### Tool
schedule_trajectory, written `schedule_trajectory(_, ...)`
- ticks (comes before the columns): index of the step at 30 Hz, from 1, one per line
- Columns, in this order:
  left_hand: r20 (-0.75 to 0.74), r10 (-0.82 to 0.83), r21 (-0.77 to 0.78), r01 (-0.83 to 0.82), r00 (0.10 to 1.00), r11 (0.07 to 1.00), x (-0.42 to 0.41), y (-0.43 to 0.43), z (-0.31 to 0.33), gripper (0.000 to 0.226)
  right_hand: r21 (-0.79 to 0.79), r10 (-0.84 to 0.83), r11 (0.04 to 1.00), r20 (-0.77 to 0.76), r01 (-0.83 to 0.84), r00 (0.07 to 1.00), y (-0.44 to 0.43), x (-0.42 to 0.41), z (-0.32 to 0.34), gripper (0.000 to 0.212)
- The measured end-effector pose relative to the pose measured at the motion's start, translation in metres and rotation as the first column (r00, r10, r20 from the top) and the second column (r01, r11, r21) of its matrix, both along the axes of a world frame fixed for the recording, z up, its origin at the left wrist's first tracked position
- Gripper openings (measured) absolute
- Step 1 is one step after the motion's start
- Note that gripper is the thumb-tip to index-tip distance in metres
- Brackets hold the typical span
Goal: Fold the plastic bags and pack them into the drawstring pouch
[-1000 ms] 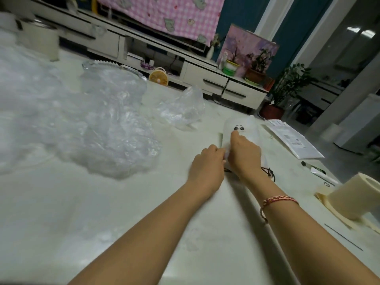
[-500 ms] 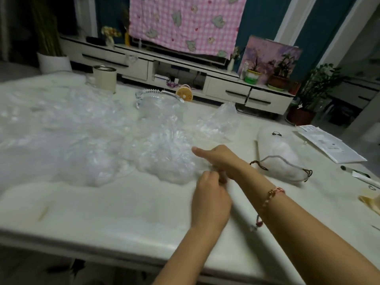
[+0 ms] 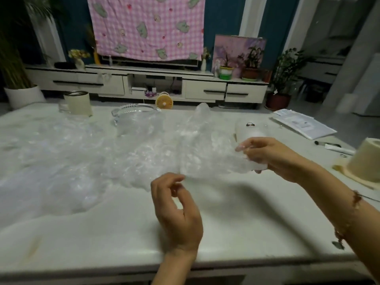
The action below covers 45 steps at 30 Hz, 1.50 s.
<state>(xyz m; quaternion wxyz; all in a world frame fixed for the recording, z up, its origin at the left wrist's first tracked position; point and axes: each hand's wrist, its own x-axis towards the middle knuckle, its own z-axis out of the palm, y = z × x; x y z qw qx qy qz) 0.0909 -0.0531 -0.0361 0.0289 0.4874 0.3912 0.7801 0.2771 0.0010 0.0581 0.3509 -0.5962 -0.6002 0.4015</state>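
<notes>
A clear plastic bag (image 3: 207, 157) is stretched in the air above the white table (image 3: 236, 219), between my two hands. My right hand (image 3: 271, 157) grips its right end with curled fingers. My left hand (image 3: 176, 204), lower and nearer to me, pinches the bag's lower left corner between thumb and forefinger; that spot is blurred. The white drawstring pouch (image 3: 246, 131) lies on the table just behind my right hand, partly hidden by it, with a dark cord knot at its far end.
A big heap of crumpled clear bags (image 3: 61, 153) covers the table's left half. A glass dish (image 3: 133, 115) and a cream cup (image 3: 78, 102) stand at the back. Papers (image 3: 304, 125), a pen (image 3: 329, 144) and a tape roll (image 3: 366, 161) lie on the right.
Both hands left the pouch and went to the bag heap. They have now lifted one bag clear of it and pulled it out sideways, the right hand moving right.
</notes>
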Motion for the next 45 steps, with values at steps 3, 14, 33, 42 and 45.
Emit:
schedule_trajectory(3,-0.049,-0.055,-0.103,0.050,0.997,0.993,-0.008,0.000,0.013,0.016,-0.163,0.166,0.977,0.169,-0.139,0.972,-0.005,0.023,-0.019,0.021)
schedule_trajectory(14,-0.735,-0.535,-0.607,-0.051,0.417,0.793,0.039,0.009,0.011,0.037,0.495,-0.211,0.860,0.566,-0.124,0.797,-0.052,-0.003,-0.074,0.028)
schedule_trajectory(33,-0.803,-0.556,-0.539,0.135,0.215,0.831,-0.007,-0.005,-0.001,0.057,0.213,0.221,0.881,0.605,-0.423,0.765,-0.123,0.034,-0.088,0.057)
schedule_trajectory(42,-0.588,-0.790,-0.770,0.179,0.173,0.612,-0.023,-0.003,0.006,0.072,0.341,0.059,0.914,0.418,-0.217,0.907,-0.103,0.035,-0.101,0.023)
schedule_trajectory(45,-0.600,-0.736,-0.690,0.262,0.315,0.675,-0.030,0.004,-0.005,0.055,0.293,-0.016,0.955,0.231,-0.054,0.973,-0.088,0.034,-0.090,0.019)
